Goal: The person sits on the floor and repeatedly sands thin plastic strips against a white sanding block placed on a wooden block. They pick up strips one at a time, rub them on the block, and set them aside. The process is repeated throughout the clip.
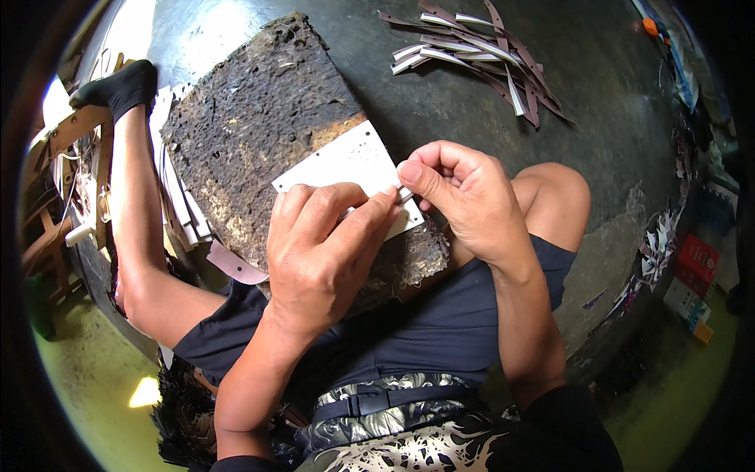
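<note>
A rough, dark, pitted board (252, 102) rests at a slant over my lap. On its right part lies a flat white piece (338, 161) with small holes in it. My left hand (314, 252) presses that piece from above, its index finger reaching to the right edge; its thumb is hidden. Meeting that fingertip, my right hand (476, 197) pinches with thumb and bent fingers at the edge. A narrow white strip (405, 193) shows between the hands; the fingers cover most of it. A mauve piece with a hole (236, 263) pokes out beside the board's lower left edge.
Brown and white strips (516, 93) lie heaped on the dark floor at the far right. Long white strips (179, 206) lie between the board and my left leg. A wooden frame (82, 126) stands at the left. White scraps (659, 248) and a red box (697, 261) sit at the right.
</note>
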{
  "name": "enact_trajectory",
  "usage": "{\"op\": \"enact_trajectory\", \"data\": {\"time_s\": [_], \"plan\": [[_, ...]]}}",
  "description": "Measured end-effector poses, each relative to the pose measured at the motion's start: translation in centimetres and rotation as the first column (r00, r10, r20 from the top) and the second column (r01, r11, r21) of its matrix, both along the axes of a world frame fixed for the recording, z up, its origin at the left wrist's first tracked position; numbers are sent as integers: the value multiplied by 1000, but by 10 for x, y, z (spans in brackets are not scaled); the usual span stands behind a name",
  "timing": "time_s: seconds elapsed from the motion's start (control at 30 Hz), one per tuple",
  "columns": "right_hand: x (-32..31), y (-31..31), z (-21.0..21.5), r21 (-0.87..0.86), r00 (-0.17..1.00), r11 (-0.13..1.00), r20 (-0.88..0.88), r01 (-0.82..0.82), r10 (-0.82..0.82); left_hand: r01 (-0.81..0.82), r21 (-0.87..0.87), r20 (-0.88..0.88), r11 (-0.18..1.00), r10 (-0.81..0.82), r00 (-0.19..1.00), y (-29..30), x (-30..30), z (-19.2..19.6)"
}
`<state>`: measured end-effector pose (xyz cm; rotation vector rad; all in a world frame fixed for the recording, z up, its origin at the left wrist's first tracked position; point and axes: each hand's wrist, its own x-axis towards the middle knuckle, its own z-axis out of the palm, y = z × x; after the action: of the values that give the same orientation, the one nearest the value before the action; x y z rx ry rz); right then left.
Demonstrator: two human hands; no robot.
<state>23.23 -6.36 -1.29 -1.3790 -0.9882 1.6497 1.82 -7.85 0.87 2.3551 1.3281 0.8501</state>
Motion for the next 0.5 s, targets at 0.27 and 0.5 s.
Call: {"op": "enact_trajectory", "data": {"time_s": [0.27, 0.5], "plan": [[-1, -2, 3, -29, 999, 999, 40, -29, 30, -13, -36, 29, 999, 14, 999, 0, 2, 0], [-22, -15, 3, 58, 988, 988, 58, 143, -146, -26, -40, 29, 999, 28, 999, 0, 3, 1]]}}
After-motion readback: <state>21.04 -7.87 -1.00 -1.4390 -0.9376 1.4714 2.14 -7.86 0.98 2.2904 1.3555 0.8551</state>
